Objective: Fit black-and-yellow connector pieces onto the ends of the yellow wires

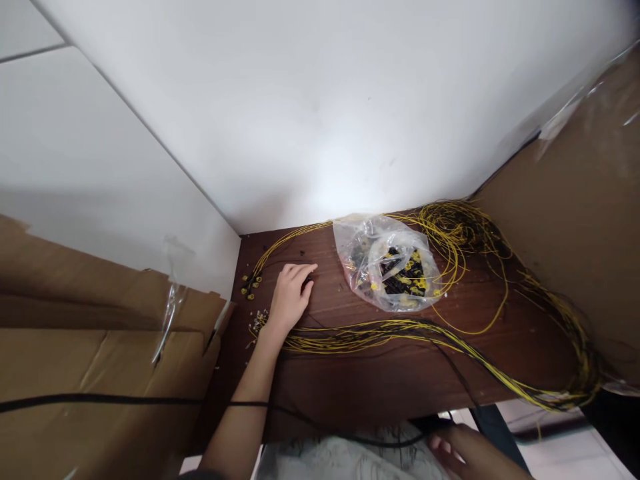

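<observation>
Over the left part of the brown table, my left hand (293, 293) is closed in a pinch around a small dark piece (309, 279). Below its wrist runs a long bundle of yellow and black wires (370, 331), with small pale ends (259, 321) fanned out at the left. Several yellow-and-black connectors (251, 287) on thin wires lie left of the hand. An open clear plastic bag (357, 267) holds many black and yellow parts (405, 272). My right hand (447, 448) is low by the table's front edge, its fingers curled and partly hidden; whether it holds anything is unclear.
Coiled yellow and black wire (457, 227) lies at the back right. Cardboard (125, 360) stands along the left and more cardboard (575, 220) on the right, with a white wall (320, 113) behind. A black cable (125, 400) crosses the foreground over my left forearm.
</observation>
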`<state>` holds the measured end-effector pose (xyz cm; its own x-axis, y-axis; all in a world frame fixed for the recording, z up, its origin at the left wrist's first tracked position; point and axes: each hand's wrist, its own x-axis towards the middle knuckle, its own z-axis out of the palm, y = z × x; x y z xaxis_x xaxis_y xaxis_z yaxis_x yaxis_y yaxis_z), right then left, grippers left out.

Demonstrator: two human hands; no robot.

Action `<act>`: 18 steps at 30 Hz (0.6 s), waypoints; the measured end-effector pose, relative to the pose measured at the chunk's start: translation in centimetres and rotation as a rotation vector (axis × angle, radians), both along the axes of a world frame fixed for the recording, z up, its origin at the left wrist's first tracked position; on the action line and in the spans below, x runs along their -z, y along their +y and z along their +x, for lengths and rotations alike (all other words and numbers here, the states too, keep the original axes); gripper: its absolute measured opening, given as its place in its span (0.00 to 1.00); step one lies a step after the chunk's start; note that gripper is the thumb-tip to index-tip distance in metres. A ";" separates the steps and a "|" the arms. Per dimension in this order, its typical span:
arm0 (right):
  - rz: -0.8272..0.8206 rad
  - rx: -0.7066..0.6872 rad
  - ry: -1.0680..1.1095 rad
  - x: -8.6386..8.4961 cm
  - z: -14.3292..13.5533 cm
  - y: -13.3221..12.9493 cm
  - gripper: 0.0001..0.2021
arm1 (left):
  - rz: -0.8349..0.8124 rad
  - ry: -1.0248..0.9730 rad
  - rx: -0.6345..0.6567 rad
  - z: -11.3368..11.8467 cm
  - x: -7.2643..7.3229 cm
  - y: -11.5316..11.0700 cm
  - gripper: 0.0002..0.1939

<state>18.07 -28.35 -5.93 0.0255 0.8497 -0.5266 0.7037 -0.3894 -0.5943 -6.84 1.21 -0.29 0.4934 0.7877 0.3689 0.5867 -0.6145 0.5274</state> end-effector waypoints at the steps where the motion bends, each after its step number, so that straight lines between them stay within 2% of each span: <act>1: -0.009 -0.023 0.012 0.3 0.2 0.2 0.12 | -0.016 -0.009 0.001 -0.2 -0.5 -0.2 0.18; 4: -0.044 -0.029 -0.010 1.1 0.5 0.4 0.14 | -0.122 -0.176 0.011 -1.6 -2.3 -1.8 0.16; 7: -0.005 0.034 -0.045 2.1 0.3 -0.1 0.14 | -0.401 -0.488 -0.091 -4.2 -3.7 -4.9 0.12; 9: 0.051 0.061 -0.051 2.9 0.0 -0.5 0.14 | -0.589 -0.745 -0.246 -6.2 -4.0 -7.7 0.11; 11: 0.116 0.074 -0.047 3.5 -0.5 -0.8 0.13 | -0.699 -1.000 -0.415 -8.0 -3.9 -10.8 0.09; 13: 0.150 0.065 -0.024 4.0 -0.9 -0.8 0.12 | -0.861 -1.109 -0.447 -9.3 -3.4 -13.6 0.07; 14: 0.146 0.041 -0.013 4.1 -1.0 -0.7 0.11 | -0.938 -1.121 -0.438 -9.7 -3.0 -14.7 0.10; 16: 0.118 -0.025 -0.008 4.2 -1.2 -0.3 0.09 | -1.064 -1.009 -0.370 -10.1 -2.4 -16.5 0.15; 18: 0.110 -0.060 -0.018 4.4 -1.2 0.2 0.13 | -1.212 -0.763 -0.371 -10.3 -1.7 -17.4 0.15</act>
<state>16.82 -28.19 -10.28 -0.0184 0.9025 -0.4303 0.7350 -0.2796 -0.6178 -17.13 -16.18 1.45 0.1931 0.8325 -0.5194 -0.0404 0.5356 0.8435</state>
